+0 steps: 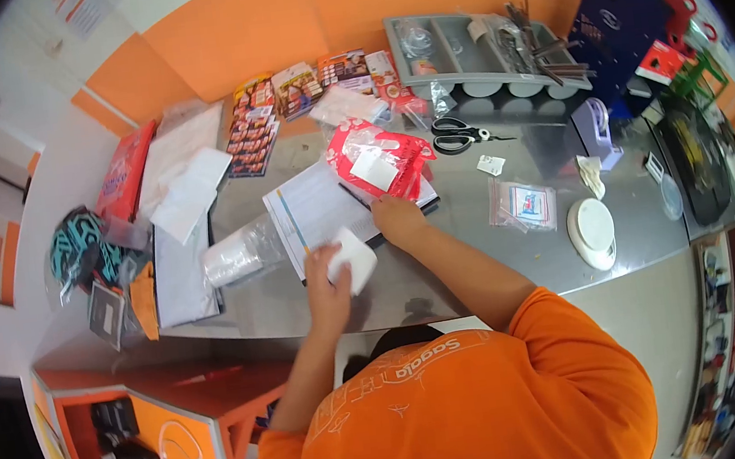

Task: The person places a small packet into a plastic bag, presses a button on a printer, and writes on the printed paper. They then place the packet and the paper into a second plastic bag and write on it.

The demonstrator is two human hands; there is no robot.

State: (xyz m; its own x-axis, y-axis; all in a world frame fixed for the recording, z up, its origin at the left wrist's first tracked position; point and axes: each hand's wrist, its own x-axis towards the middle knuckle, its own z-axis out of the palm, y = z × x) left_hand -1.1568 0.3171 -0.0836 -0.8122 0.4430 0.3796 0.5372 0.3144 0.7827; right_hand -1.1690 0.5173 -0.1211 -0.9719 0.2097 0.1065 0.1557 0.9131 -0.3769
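Observation:
My left hand (328, 293) grips a small white pad (355, 262) with rounded corners, close to the table's front edge. My right hand (398, 219) is closed around the lower end of a dark pen (353, 197), over a printed sheet (307, 214) that lies on a dark clipboard or folder. Fine detail of its fingertips is hidden. Just beyond the right hand lies a red and white plastic bag (399, 149) with a white label on it. Left of the sheet is a stack of cups in clear plastic (239, 255).
Black scissors (457, 136), small printed plastic packets (523, 205), a white scale (592, 231) and a lilac tape dispenser (597, 133) are on the right. A grey divided tray (423, 78) stands at the back, beside colourful leaflets (297, 88). Papers (191, 195) and a red package (126, 175) lie left.

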